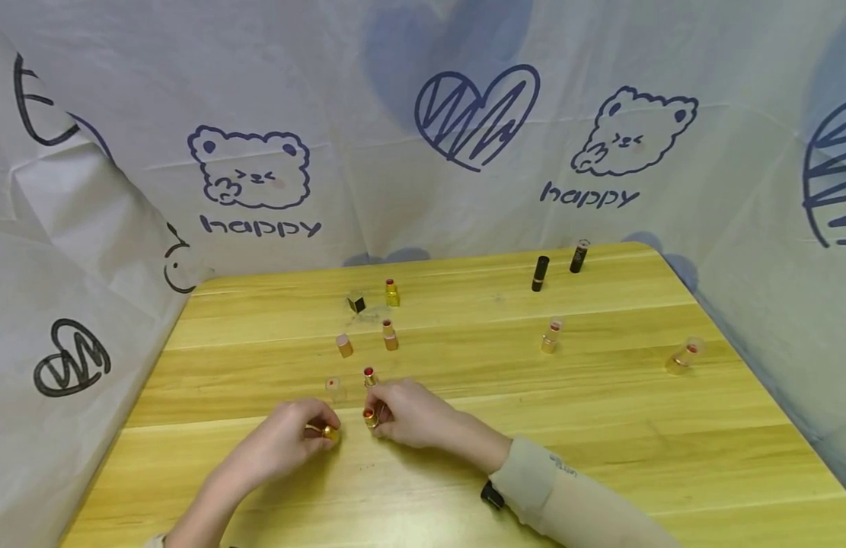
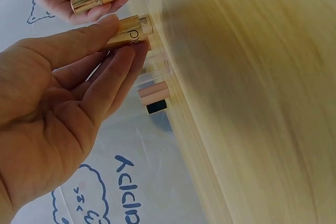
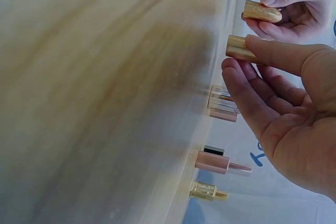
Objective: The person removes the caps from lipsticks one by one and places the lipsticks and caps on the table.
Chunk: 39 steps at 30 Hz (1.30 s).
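Yellow wood worktop [image 1: 635,426], streaky, round back corners, shiny bright patch [image 1: 368,510] at front. Wrinkly white sheet [image 1: 368,175] behind and on both sides; blue bears [image 1: 254,167], stripy heart [image 1: 477,114], word "happy" [image 1: 260,226] on it.

The right hand [image 3: 296,108] pinches a gold tube [image 3: 238,47] between thumb and fingers. Near it, the left hand [image 3: 308,8] grips another gold piece [image 3: 261,12]. On the wooden table [image 3: 100,77] stand a pink lipstick [image 3: 211,162] and a gold lipstick [image 3: 202,190], side by side.

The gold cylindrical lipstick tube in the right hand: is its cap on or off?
Off: the gold tube in the right hand shows its uncovered red tip in the head view.
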Tool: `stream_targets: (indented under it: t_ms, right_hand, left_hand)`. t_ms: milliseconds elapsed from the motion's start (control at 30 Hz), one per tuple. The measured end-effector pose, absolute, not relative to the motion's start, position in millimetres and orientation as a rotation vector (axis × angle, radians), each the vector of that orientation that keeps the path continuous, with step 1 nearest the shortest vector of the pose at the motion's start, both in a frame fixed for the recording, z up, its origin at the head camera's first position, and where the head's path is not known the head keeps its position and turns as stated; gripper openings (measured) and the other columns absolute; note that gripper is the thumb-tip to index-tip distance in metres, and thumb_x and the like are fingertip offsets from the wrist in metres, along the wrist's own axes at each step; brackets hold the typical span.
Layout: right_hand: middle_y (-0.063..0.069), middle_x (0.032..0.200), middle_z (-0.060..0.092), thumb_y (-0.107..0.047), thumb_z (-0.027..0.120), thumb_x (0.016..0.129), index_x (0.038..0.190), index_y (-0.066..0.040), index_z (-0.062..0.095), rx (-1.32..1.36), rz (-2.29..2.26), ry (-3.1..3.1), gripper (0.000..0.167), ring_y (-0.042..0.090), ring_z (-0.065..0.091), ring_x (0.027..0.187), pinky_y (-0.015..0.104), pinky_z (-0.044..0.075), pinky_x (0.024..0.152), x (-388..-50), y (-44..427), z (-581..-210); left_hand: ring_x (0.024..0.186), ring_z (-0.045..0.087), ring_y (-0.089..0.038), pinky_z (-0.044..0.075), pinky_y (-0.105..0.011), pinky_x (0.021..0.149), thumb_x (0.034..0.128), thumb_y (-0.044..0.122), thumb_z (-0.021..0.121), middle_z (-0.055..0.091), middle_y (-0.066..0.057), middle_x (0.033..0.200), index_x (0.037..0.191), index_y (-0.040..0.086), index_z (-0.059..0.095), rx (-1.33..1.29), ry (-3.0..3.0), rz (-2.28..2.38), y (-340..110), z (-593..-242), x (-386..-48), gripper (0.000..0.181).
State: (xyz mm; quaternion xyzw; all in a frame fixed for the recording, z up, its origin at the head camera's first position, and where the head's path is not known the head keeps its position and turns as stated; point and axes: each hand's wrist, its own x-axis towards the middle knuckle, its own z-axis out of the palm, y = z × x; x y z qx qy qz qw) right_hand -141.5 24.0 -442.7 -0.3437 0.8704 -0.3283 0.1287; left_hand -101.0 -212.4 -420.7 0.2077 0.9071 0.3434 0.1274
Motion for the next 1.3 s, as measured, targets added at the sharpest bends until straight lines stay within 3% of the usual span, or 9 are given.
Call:
stream_targets:
  t_ms: [567, 1300]
  right_hand:
    - [-0.011, 0.074, 0.061, -0.006, 0.086, 0.085, 0.095, -0.013, 0.070, -1.026, -0.855, 2.542, 0.020, -0.002, 0.054, 0.066, 0.013, 0.047, 0.062, -141.1, 24.5, -442.5]
    - [-0.012, 0.075, 0.063, -0.004, 0.085, 0.083, 0.094, -0.013, 0.073, -1.041, -0.822, 2.552, 0.019, -0.003, 0.055, 0.068, 0.011, 0.047, 0.063, -140.6, 24.4, -445.0]
  left_hand:
    - [0.090, 0.073, -0.019, 0.062, -0.028, 0.076, 0.0854, -0.009, 0.078, 0.073, -0.003, 0.096, 0.098, 0.004, 0.073, 0.610, 2.596, 0.930, -210.0, -421.2, -101.9, 0.019]
    - [0.088, 0.072, -0.017, 0.062, -0.029, 0.076, 0.0822, -0.012, 0.079, 0.072, -0.002, 0.095, 0.099, 0.003, 0.074, 0.596, 2.584, 0.929, -209.6, -426.8, -101.5, 0.023]
